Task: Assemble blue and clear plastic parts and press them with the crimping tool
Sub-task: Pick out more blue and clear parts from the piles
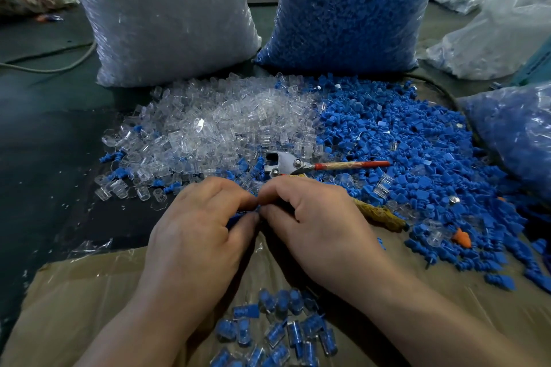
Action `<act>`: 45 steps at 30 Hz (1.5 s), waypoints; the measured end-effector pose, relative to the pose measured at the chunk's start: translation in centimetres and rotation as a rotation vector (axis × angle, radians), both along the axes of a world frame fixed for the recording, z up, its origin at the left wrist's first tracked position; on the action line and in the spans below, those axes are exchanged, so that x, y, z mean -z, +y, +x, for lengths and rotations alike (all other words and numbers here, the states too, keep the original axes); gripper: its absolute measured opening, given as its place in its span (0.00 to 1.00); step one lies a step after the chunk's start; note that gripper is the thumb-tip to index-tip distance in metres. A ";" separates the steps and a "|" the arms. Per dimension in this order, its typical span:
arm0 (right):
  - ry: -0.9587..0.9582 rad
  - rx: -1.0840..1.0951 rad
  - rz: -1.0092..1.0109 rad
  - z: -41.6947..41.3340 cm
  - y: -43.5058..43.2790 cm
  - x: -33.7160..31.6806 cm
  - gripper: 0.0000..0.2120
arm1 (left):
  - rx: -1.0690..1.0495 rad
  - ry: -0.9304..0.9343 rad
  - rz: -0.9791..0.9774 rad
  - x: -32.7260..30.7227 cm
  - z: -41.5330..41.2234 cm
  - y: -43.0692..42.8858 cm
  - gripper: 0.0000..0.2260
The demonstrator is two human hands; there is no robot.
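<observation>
My left hand [202,217] pinches a blue part [237,219] at the fingertips; my right hand [313,217] curls in to meet it (its hold is hidden). The crimping tool [286,162] lies just beyond, handy for pressing.

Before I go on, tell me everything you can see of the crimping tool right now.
The crimping tool lies flat where the clear pile meets the blue pile. Its head is bare silvery metal with two bolts and points left. One handle, red with a worn tan middle, points right and lies free on the parts. The other, wrapped in frayed yellowish material, runs under the right hand; whether that hand grips it is hidden.
</observation>
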State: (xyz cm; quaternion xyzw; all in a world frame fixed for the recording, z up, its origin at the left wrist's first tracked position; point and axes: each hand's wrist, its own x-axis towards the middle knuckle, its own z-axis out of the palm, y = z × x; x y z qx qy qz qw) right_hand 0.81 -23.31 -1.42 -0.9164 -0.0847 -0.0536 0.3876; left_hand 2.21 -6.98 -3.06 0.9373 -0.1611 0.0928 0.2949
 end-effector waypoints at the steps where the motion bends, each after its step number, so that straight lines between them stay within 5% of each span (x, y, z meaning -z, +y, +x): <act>1: 0.015 0.019 0.038 0.0 0.0 0.1 0.03 | -0.007 -0.002 0.006 0.0 0.0 0.0 0.07; 8: 0.050 0.098 0.273 -0.3 -0.2 0.0 0.03 | -0.119 0.028 -0.250 -0.4 -0.7 -0.3 0.02; 18: 0.153 0.065 0.709 -0.5 -0.7 -1.1 0.09 | 0.017 0.075 -0.390 -0.9 -1.0 -0.4 0.13; 21: 0.157 0.035 0.631 -0.8 -0.7 -1.1 0.09 | 0.066 0.042 -0.296 -1.1 -0.9 0.0 0.14; 27: 0.017 -0.020 0.412 -1.5 -0.7 -1.5 0.06 | -0.062 0.207 -0.608 -0.5 -1.0 0.3 0.18; 36: -0.163 -0.097 0.279 -1.7 -0.6 -1.5 0.03 | -0.033 0.386 -0.752 -0.9 -1.1 0.2 0.32; 45: -0.145 -0.086 0.337 -1.6 -0.7 -1.4 0.03 | 0.010 0.408 -0.795 -1.4 -1.8 -0.3 0.18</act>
